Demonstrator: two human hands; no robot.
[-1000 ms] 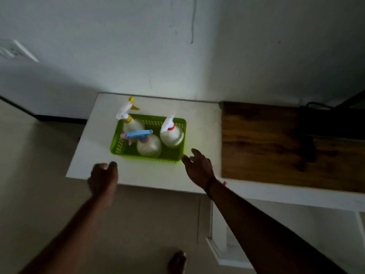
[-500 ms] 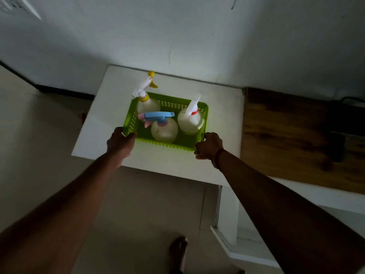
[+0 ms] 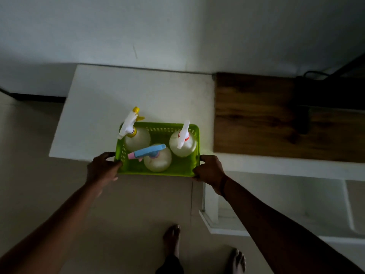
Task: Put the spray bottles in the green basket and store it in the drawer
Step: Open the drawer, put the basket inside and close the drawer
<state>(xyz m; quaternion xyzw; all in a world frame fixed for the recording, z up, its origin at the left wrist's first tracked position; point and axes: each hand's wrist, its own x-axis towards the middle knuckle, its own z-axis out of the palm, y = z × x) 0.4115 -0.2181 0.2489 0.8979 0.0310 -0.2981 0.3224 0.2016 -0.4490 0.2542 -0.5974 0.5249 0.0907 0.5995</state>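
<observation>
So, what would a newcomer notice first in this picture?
The bright green basket at the front edge of the white table stands out in the dim room; the left hand and right hand grip its short ends. In it stand a yellow-topped spray bottle, a blue-topped spray bottle and a red-topped spray bottle.

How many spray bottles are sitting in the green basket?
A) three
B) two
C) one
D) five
A: three bottles stand in the green basket: the yellow-nozzle bottle, the blue-sprayer bottle and the red-collar bottle.
</observation>
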